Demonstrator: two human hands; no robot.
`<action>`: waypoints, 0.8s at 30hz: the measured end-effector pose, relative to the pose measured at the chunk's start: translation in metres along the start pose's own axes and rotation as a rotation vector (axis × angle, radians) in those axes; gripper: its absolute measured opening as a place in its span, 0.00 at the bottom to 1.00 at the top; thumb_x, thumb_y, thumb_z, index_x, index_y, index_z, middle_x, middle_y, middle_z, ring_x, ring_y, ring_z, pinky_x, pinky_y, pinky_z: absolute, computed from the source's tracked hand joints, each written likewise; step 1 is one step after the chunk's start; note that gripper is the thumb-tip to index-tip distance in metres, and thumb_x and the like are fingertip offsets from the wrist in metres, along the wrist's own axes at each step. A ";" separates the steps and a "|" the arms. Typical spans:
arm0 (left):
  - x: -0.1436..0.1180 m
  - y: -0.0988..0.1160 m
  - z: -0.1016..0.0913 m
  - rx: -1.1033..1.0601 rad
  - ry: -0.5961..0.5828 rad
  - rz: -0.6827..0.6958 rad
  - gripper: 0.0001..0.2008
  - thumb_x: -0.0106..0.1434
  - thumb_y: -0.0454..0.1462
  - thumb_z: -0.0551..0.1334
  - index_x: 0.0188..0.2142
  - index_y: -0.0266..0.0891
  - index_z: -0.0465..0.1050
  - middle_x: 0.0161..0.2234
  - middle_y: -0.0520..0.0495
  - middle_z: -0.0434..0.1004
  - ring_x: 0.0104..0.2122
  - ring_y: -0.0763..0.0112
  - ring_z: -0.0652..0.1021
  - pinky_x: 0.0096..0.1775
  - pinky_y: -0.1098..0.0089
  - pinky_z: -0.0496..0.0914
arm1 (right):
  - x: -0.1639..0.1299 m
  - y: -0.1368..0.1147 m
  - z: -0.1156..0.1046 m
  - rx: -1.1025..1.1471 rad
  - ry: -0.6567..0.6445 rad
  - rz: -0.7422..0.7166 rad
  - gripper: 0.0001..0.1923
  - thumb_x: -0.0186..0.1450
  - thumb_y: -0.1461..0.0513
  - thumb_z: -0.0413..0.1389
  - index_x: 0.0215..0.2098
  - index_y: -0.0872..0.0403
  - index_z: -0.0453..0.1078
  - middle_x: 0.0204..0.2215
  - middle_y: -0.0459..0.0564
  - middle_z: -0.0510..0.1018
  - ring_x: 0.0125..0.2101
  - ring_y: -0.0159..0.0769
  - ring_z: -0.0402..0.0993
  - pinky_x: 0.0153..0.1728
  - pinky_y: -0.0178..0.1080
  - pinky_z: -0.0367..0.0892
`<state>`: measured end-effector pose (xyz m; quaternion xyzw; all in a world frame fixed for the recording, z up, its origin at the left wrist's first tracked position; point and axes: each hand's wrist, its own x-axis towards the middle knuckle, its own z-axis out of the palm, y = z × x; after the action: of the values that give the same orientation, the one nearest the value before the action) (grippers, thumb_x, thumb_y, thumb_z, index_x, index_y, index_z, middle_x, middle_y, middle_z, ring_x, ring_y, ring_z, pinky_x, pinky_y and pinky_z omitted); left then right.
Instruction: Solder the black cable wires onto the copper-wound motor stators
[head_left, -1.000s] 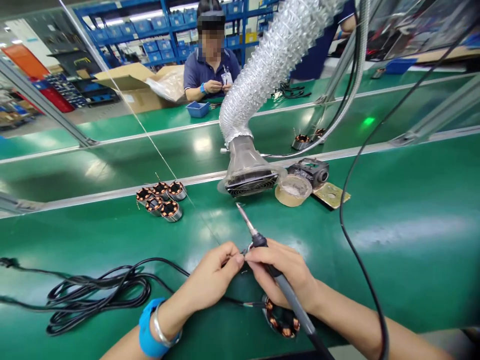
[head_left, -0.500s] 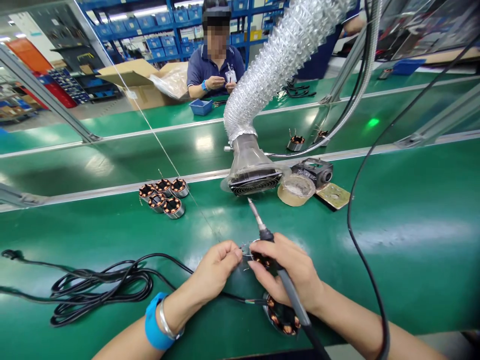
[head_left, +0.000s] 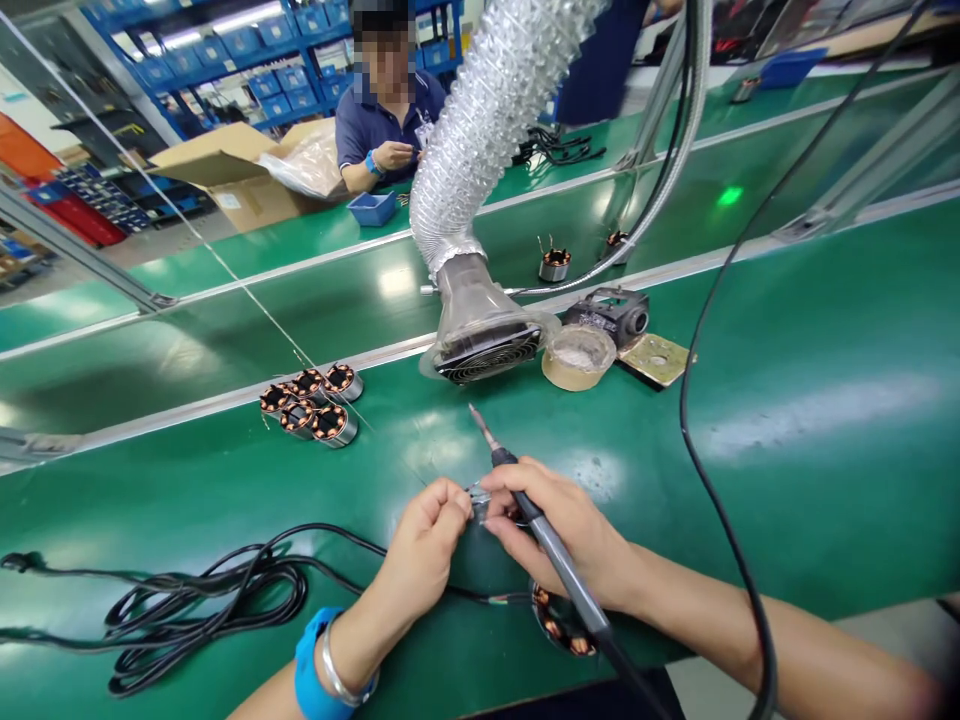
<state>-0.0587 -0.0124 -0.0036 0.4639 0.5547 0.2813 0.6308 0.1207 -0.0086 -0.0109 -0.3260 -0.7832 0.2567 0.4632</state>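
Observation:
My left hand (head_left: pixel 426 545) is closed in a pinch on thin wire ends (head_left: pixel 475 494) near the middle of the bench. Close to its right, my right hand (head_left: pixel 570 525) holds a soldering iron (head_left: pixel 551 545), its bare tip pointing up and away from me. Behind the right fingers sits a small copper-wound motor stator, mostly hidden; whether the fingers grip it is unclear. Below that hand lies a larger stator ring (head_left: pixel 559 628) with copper coils. A black cable (head_left: pixel 277 590) runs in loops on the left and passes under my left wrist toward this ring.
Several small stators (head_left: pixel 330 425) stand at the back left. A fume extractor hood (head_left: pixel 487 350) on a silver duct hangs ahead. Right of it are a round tub (head_left: pixel 577 358) and an iron stand (head_left: pixel 626 315). A black cord (head_left: pixel 701 460) hangs at right. A co-worker (head_left: pixel 390 120) sits opposite.
The camera view has tilted and shifted a little. My right fingertips have come closer to my left fingertips, and the small stator between them shows less. The soldering iron stays in my right hand.

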 end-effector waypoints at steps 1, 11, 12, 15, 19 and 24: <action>0.000 -0.001 0.000 0.005 0.008 -0.003 0.24 0.59 0.56 0.57 0.29 0.37 0.55 0.19 0.60 0.44 0.17 0.85 0.47 0.21 0.78 0.44 | 0.000 0.002 0.000 -0.012 0.029 -0.003 0.19 0.63 0.72 0.52 0.51 0.54 0.59 0.31 0.46 0.71 0.33 0.31 0.65 0.37 0.35 0.66; 0.000 -0.005 0.003 0.110 0.060 0.045 0.22 0.63 0.55 0.55 0.31 0.36 0.57 0.19 0.59 0.44 0.19 0.83 0.49 0.22 0.78 0.46 | 0.000 0.013 -0.007 -0.032 0.055 -0.087 0.14 0.65 0.71 0.53 0.48 0.55 0.61 0.33 0.48 0.72 0.34 0.32 0.64 0.35 0.35 0.66; -0.001 -0.005 0.003 0.127 0.061 0.054 0.22 0.63 0.54 0.54 0.31 0.36 0.57 0.19 0.59 0.45 0.19 0.83 0.50 0.22 0.77 0.47 | 0.000 0.012 -0.009 -0.040 0.060 -0.086 0.15 0.65 0.71 0.54 0.49 0.55 0.62 0.34 0.48 0.73 0.34 0.32 0.64 0.35 0.35 0.66; -0.001 -0.005 0.002 0.171 0.064 0.076 0.21 0.65 0.53 0.53 0.31 0.36 0.58 0.20 0.57 0.46 0.21 0.81 0.51 0.24 0.77 0.48 | -0.003 0.006 -0.020 -0.026 0.106 -0.081 0.17 0.65 0.72 0.54 0.51 0.54 0.64 0.37 0.48 0.76 0.35 0.32 0.67 0.36 0.36 0.67; -0.002 -0.005 0.001 0.205 0.049 0.105 0.21 0.66 0.52 0.51 0.31 0.36 0.58 0.23 0.55 0.49 0.24 0.80 0.53 0.27 0.76 0.51 | -0.008 -0.008 -0.038 0.021 0.198 -0.041 0.25 0.65 0.72 0.52 0.60 0.52 0.62 0.34 0.47 0.76 0.34 0.30 0.71 0.36 0.36 0.69; -0.004 -0.003 0.002 0.272 0.051 0.145 0.19 0.68 0.50 0.50 0.31 0.35 0.58 0.25 0.54 0.53 0.27 0.78 0.56 0.30 0.75 0.54 | -0.014 -0.017 -0.048 0.046 0.319 -0.010 0.17 0.63 0.68 0.53 0.49 0.53 0.72 0.30 0.50 0.74 0.28 0.33 0.69 0.27 0.38 0.65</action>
<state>-0.0577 -0.0173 -0.0044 0.5765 0.5686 0.2601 0.5261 0.1644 -0.0250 0.0143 -0.3479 -0.6951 0.2174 0.5904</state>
